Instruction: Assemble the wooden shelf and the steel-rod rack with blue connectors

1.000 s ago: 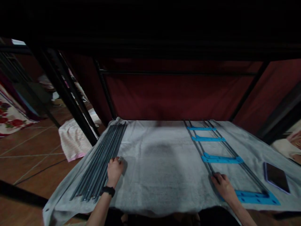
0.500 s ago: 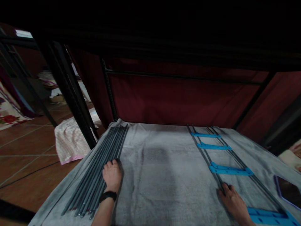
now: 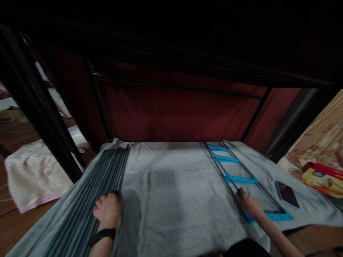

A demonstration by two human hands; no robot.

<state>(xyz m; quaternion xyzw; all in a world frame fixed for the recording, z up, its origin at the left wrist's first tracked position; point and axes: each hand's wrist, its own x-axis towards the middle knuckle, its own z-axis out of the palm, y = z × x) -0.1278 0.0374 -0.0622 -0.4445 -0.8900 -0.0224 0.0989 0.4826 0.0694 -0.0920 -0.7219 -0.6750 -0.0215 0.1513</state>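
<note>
A row of long grey rods point(image 3: 88, 185) lies side by side on the left of a grey cloth. My left hand point(image 3: 107, 210), with a black band at its wrist, is closed over the right-hand rods near their front half; its fingertips are partly hidden. On the right is a ladder-like frame, its long dark rods joined by several blue slotted crosspieces point(image 3: 242, 179). My right hand point(image 3: 249, 205) pinches the frame's left rod point(image 3: 221, 167) between two crosspieces, and that rod looks slightly raised. The front crosspiece is partly behind my right forearm.
A phone point(image 3: 287, 194) lies on the cloth point(image 3: 171, 200) right of the frame. Beyond it sits a red and yellow packet point(image 3: 324, 180). Dark metal posts point(image 3: 40, 103) and a dark beam surround the cloth, with a red sheet point(image 3: 160, 114) behind. A striped cloth point(image 3: 37, 167) hangs at left.
My view has turned to the right, bringing the packet into sight. My right hand has closed on the frame's left rod and lifted it a little. My left hand stays at the grey rods.
</note>
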